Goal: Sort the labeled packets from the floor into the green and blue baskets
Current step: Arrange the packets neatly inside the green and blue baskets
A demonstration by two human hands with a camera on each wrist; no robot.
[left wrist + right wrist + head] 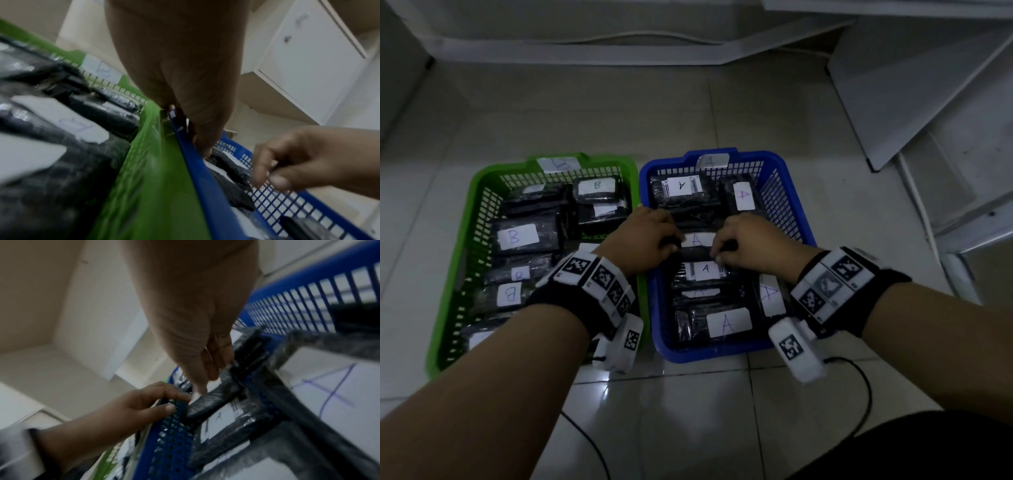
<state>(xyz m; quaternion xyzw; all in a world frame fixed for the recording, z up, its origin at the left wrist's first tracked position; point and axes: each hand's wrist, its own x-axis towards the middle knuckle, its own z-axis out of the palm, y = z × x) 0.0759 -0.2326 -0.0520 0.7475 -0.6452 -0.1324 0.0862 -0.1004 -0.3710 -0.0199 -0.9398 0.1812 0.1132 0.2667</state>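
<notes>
A green basket on the left holds several black packets with white "B" labels. To its right, a blue basket holds several "A" packets. Both hands are inside the blue basket, about its middle, on one black packet with an "A" label. My left hand grips its left end with curled fingers. My right hand pinches its right end. In the right wrist view the right fingertips sit on the label edge of that packet, and the left hand reaches over the blue wall.
White tags marked "B" and "A" are stuck on the baskets' far rims. White cabinets and boards stand at the back and right. A black cable trails over the tiled floor near my right arm.
</notes>
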